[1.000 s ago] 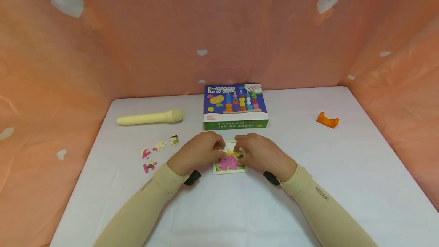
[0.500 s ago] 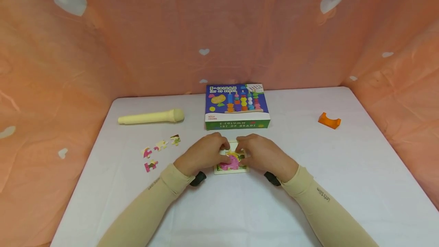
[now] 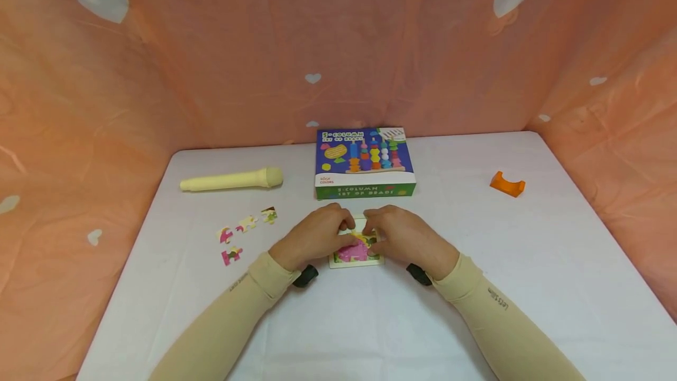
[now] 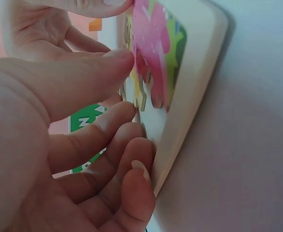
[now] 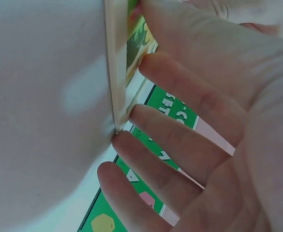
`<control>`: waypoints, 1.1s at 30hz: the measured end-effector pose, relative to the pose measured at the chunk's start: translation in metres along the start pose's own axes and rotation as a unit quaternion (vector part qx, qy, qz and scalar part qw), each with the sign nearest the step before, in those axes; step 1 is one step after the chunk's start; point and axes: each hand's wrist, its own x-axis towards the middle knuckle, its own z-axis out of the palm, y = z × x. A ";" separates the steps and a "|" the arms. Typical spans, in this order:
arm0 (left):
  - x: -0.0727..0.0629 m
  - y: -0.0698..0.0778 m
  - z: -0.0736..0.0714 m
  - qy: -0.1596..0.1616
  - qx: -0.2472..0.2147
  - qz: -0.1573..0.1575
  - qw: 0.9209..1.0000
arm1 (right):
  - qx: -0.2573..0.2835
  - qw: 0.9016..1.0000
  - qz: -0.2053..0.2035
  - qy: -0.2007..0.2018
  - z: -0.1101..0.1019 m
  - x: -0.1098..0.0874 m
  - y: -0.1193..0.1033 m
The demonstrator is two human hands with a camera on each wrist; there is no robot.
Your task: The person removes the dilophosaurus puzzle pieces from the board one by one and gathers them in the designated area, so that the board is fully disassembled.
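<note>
In the head view a small puzzle board (image 3: 357,264) with a pale frame lies at the middle of the table. A pink animal picture (image 3: 351,252) fills its near part, with the pale base bare at the far part. My left hand (image 3: 315,237) reaches over the board's left side. Its thumb and index finger pinch a yellow-edged puzzle piece (image 4: 137,92) beside the pink pieces, while the other fingertips rest on the board. My right hand (image 3: 409,237) lies over the right side. Its thumb touches the picture, and its nearly straight fingers reach the frame's edge.
Several loose puzzle pieces (image 3: 231,255) lie to the left. Behind them is a pale yellow toy microphone (image 3: 231,180). A bead-set box (image 3: 365,163) stands just behind the board. An orange arched block (image 3: 508,184) sits at the right. Orange cloth (image 3: 365,46) hangs behind the table.
My left hand has shifted slightly to the right, its thumb now farther over the pink picture. The right hand stays nearly in place. The loose pieces have not moved.
</note>
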 end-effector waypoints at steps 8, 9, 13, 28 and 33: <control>0.001 -0.001 0.003 -0.003 -0.004 0.001 1.000 | 0.002 1.000 0.005 -0.002 0.002 0.000 0.000; 0.002 -0.001 0.003 -0.002 -0.003 0.002 1.000 | 0.002 1.000 0.006 -0.002 0.002 0.000 0.000; 0.002 0.000 0.003 -0.001 -0.001 0.004 1.000 | 0.005 1.000 0.010 -0.005 0.002 0.001 0.001; 0.002 -0.002 0.000 0.009 -0.084 -0.014 0.996 | 0.009 1.000 0.015 -0.009 0.000 0.002 0.001; 0.002 -0.004 0.000 0.019 -0.086 -0.010 0.996 | 0.006 1.000 0.008 -0.008 0.000 0.001 0.001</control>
